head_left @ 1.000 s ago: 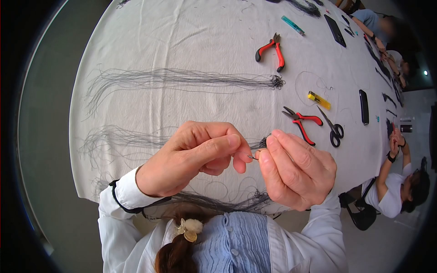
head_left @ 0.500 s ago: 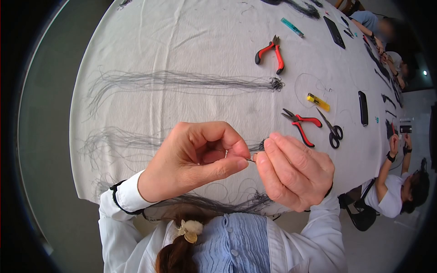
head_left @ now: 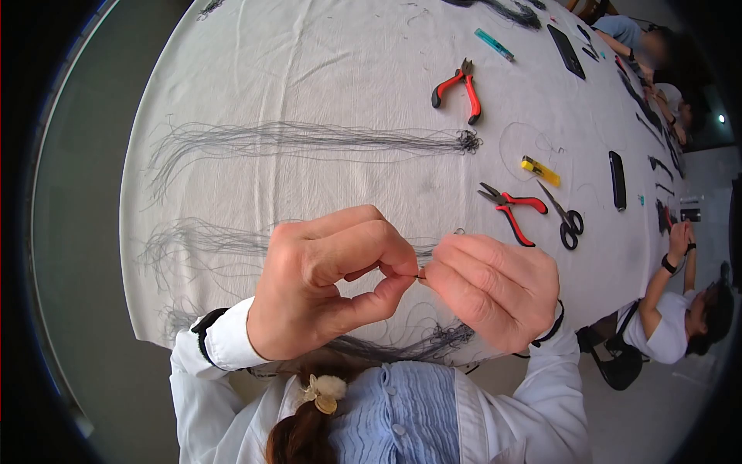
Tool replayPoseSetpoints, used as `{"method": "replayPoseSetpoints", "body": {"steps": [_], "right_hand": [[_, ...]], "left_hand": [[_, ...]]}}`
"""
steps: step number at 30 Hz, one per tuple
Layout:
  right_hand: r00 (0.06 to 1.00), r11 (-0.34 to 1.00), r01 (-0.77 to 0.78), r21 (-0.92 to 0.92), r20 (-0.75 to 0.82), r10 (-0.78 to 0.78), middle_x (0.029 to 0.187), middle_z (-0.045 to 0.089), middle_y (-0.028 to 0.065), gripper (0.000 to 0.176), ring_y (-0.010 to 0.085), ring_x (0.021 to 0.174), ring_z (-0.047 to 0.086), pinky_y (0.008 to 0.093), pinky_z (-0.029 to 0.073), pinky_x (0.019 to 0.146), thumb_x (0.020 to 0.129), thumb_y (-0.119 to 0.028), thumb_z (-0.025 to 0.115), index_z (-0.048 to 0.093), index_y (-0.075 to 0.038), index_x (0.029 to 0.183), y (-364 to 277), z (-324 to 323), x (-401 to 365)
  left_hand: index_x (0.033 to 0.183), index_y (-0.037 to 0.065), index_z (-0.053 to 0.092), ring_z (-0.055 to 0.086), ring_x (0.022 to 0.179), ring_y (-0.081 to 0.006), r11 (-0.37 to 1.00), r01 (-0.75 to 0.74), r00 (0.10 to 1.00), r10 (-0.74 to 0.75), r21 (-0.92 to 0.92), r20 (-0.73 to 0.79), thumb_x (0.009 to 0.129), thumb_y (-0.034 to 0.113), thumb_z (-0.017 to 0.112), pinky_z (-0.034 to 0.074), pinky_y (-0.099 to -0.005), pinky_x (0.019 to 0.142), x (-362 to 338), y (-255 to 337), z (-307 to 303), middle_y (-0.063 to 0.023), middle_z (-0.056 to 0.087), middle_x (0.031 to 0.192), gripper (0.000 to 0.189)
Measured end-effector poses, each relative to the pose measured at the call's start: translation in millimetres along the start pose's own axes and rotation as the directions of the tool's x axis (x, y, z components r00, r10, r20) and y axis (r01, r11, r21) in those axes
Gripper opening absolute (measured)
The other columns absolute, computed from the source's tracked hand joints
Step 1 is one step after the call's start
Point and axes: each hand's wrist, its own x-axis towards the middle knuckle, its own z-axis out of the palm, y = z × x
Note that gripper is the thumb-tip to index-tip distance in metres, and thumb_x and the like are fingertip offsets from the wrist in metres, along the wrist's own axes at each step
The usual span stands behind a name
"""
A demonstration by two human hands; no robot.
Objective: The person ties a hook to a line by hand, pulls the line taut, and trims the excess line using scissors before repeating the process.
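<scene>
Left hand [head_left: 325, 286]: thumb and forefinger pinched tight, other fingers curled in. Right hand [head_left: 495, 290]: fingertips closed the same way, knuckles up. The tips of both hands meet on a small dark piece [head_left: 420, 277], each clamping one side of it. It's too small to say if it's wire, a ring or a thread end. It's held in the air above the near edge of the table, between the two hands.

The table is round and covered in a wrinkled white cloth [head_left: 309, 69].
- Far bundle [head_left: 309, 139]: long, fine dark threads lying flat, loose and fanned at the left, gathered into a small tangled knot at the right.
- Middle bundle [head_left: 201, 243]: same thread, wispier, running under the hands.
- Near bundle [head_left: 433, 340]: denser and frizzy, lying at the cloth's edge just below the right hand.

To the right of the hands, well apart from them:
- Red-handled pliers [head_left: 510, 207], with dark metal jaws slightly spread.
- Black scissors [head_left: 566, 220], just beside the pliers.
- Yellow stick [head_left: 540, 170], short and rectangular.
- Black slab [head_left: 617, 180], flat and glossy.
- A second pair of red pliers [head_left: 457, 89] further back, with a teal stick [head_left: 495, 44] past it.

The sleeves are white, with a dark band at each wrist. Another person [head_left: 680, 317] sits at the table's right rim, hands raised.
</scene>
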Motion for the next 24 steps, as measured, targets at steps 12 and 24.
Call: {"method": "replayPoseSetpoints", "body": {"steps": [12,24], "right_hand": [[0.352,-0.601,-0.645,0.472,0.882,0.314,0.07,0.064,0.0077,0.013,0.0123,0.062,0.063,0.0239,0.053,0.057,0.086,-0.01,0.06,0.059,0.003,0.086,8,-9,5],[0.476,-0.156,-0.728,0.667,0.656,0.586,0.07,0.063,0.0058,0.005,0.009,0.064,0.062,0.0213,0.052,0.06,0.083,-0.002,0.063,0.06,0.002,0.083,-2,-13,9]], "left_hand": [[0.079,0.004,0.062,0.059,0.061,-0.0147,0.928,-0.268,0.958,0.285,0.26,-0.033,0.062,-0.007,0.07,0.047,-0.0244,0.048,1,-5,6,-0.0059,0.059,0.072,0.022],[0.079,0.003,0.064,0.048,0.059,-0.0061,0.989,0.125,0.992,-0.124,-0.081,0.017,0.074,0.006,0.073,0.033,-0.0204,0.049,1,-2,-5,-0.0026,0.061,0.072,0.011]]}}
